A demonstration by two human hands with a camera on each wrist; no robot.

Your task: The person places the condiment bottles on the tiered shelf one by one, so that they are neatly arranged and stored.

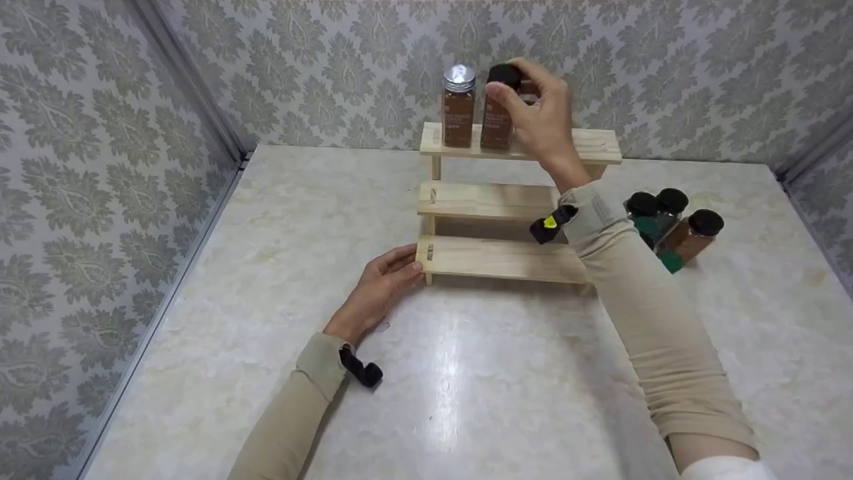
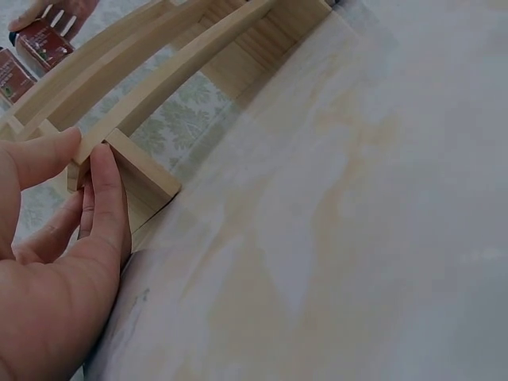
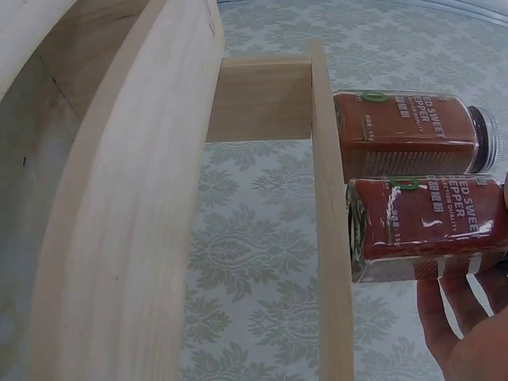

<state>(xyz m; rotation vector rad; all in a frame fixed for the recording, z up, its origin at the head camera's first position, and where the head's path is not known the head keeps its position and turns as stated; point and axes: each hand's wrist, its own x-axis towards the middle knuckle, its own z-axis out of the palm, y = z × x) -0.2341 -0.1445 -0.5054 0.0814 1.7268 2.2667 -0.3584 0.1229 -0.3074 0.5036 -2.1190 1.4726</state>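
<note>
A three-tier wooden spice rack [image 1: 493,257] stands on the table. My left hand [image 1: 376,290] pinches the left end of its lowest shelf, thumb on top and fingers at the underside in the left wrist view. At the top shelf, my right hand [image 1: 548,123] grips a black-capped glass jar of red sweet pepper powder [image 3: 429,222] near its cap. The jar is upright with its base at the board; whether it bears fully on the wood, I cannot tell. Just left of it stands a similar jar with a silver cap [image 1: 459,110].
Right of the rack, several black-capped jars stand on the table, including one with reddish contents [image 1: 693,237]; my right forearm partly covers that group. Green pieces [image 1: 670,261] show among them. A patterned wall [image 1: 346,80] rises close behind the rack.
</note>
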